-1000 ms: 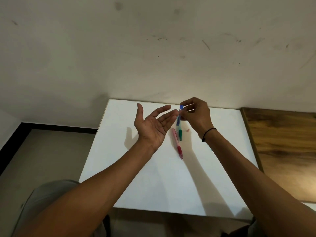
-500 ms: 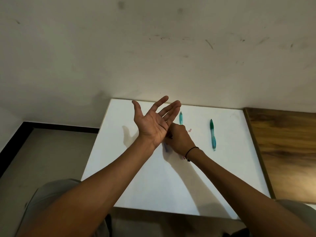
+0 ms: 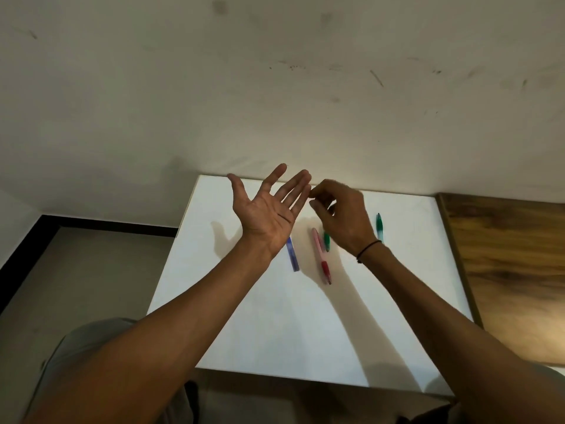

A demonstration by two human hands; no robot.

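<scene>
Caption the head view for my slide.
Left hand palm-up, right hand curled beside it, above blue pen, pink-red pen and two green pens on white table.

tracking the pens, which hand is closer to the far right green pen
Right. The right hand hovers just left of the far right green pen, its wrist beside it; the left hand is raised, palm open, farther left beyond the right hand.

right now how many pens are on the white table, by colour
blue pen: 1
pink and red pen: 1
green pens: 2, the second partly hidden behind the right hand
total: 4
</scene>
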